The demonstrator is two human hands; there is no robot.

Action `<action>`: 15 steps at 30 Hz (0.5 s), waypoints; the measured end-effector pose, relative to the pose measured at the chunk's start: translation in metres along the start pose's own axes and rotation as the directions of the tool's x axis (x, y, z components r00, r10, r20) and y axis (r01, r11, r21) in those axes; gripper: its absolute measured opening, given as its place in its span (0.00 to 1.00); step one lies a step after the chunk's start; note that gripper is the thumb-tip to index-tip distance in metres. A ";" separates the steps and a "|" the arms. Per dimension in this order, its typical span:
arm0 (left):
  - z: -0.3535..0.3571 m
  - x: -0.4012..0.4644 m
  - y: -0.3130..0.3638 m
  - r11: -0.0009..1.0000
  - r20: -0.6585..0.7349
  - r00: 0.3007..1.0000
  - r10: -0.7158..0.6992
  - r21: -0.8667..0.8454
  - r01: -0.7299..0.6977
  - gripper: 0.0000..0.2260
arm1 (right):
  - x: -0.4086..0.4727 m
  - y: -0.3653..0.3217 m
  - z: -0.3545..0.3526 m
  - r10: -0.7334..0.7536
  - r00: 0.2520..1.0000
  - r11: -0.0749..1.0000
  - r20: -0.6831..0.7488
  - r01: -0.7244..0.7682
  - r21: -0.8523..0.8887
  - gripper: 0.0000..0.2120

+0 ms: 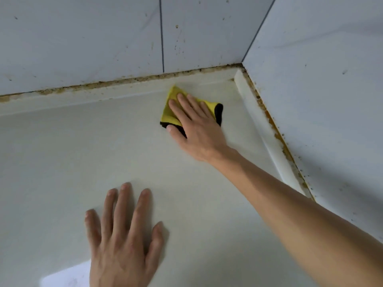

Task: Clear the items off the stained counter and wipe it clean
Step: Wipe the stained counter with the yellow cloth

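Fingers [182, 104] of your right hand [194, 125] press flat on the yellow cloth [172, 106]; your left hand [122, 228] lies splayed on the counter [62, 152].

The right hand [194, 125] lay flat, fingers spread, pressing a folded yellow and black cloth [173, 108] onto the pale counter [62, 146] near the far right corner. The left hand [124, 230] rested palm down, fingers splayed, on the near counter. Brown grime [124, 81] lined the seam beneath the speckled wall tiles [83, 38].
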State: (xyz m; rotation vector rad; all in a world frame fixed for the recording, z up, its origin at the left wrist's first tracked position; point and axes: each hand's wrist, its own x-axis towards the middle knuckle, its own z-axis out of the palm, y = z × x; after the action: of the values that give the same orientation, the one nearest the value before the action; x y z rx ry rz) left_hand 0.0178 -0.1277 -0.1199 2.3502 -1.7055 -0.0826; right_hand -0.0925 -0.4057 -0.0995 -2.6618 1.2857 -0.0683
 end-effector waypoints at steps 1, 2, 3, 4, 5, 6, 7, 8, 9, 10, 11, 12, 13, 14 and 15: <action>0.000 0.000 -0.001 1.000 0.008 1.000 -0.002 0.001 0.002 0.33 | -0.006 0.008 -0.003 -0.036 0.999 0.999 0.021 0.036 0.018 0.30; 0.000 0.000 -0.001 1.000 0.015 1.000 -0.003 0.002 0.003 0.33 | -0.013 0.019 -0.006 -0.026 0.999 0.999 0.030 0.026 0.025 0.29; 0.000 0.000 -0.001 1.000 0.017 1.000 -0.004 0.003 0.004 0.33 | -0.021 0.033 -0.007 0.023 0.999 1.000 0.027 -0.023 0.014 0.29; 0.000 0.000 0.000 1.000 0.016 1.000 -0.004 0.001 0.004 0.33 | -0.029 0.047 -0.008 0.090 0.996 0.996 0.015 -0.090 -0.003 0.29; 0.000 0.000 0.000 1.000 0.013 1.000 -0.005 -0.005 0.005 0.33 | -0.034 0.060 -0.010 0.158 0.987 0.987 0.004 -0.158 -0.010 0.29; 0.000 0.001 0.001 1.000 0.008 1.000 -0.005 -0.012 0.005 0.33 | -0.036 0.069 -0.011 0.218 0.976 0.976 -0.004 -0.218 -0.010 0.30; 0.000 0.001 0.001 1.000 0.003 1.000 -0.003 -0.018 0.003 0.32 | -0.032 0.071 -0.012 0.271 0.963 0.963 -0.010 -0.271 -0.008 0.30; 0.000 0.002 0.002 1.000 -0.002 1.000 0.003 -0.020 -0.003 0.32 | -0.024 0.068 -0.011 0.320 0.947 0.947 -0.020 -0.320 -0.003 0.30; 0.000 0.001 0.002 1.000 -0.006 1.000 0.008 -0.021 -0.008 0.32 | -0.012 0.058 -0.009 0.366 0.930 0.931 -0.031 -0.366 0.009 0.30; 0.000 0.001 0.002 1.000 -0.008 1.000 0.012 -0.021 -0.012 0.32 | 0.002 0.046 -0.008 0.400 0.916 0.916 -0.040 -0.399 0.027 0.30; -0.001 0.001 0.002 1.000 -0.004 1.000 0.016 -0.022 -0.016 0.32 | 0.014 0.031 -0.005 0.415 0.909 0.909 -0.043 -0.413 0.044 0.30; -0.002 0.001 0.001 1.000 0.007 1.000 0.019 -0.021 -0.019 0.32 | 0.023 0.018 -0.002 0.408 0.912 0.913 -0.046 -0.406 0.052 0.30; -0.003 0.002 0.001 1.000 0.024 0.999 0.023 -0.018 -0.023 0.32 | 0.028 0.005 0.000 0.379 0.924 0.925 -0.051 -0.376 0.056 0.30; -0.004 0.002 0.000 1.000 0.043 0.999 0.026 -0.011 -0.025 0.32 | 0.029 -0.003 0.002 0.330 0.942 0.943 -0.056 -0.327 0.060 0.29; -0.006 0.002 0.000 1.000 0.056 0.998 0.028 -0.003 -0.027 0.31 | 0.025 -0.008 0.002 0.266 0.963 0.963 -0.054 -0.262 0.070 0.28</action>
State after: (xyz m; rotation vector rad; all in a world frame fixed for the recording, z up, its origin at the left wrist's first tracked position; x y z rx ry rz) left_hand 0.0201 -0.1288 -0.1138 2.3436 -1.7622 -0.1472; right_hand -0.0705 -0.4201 -0.1010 -2.4300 1.6184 -0.1541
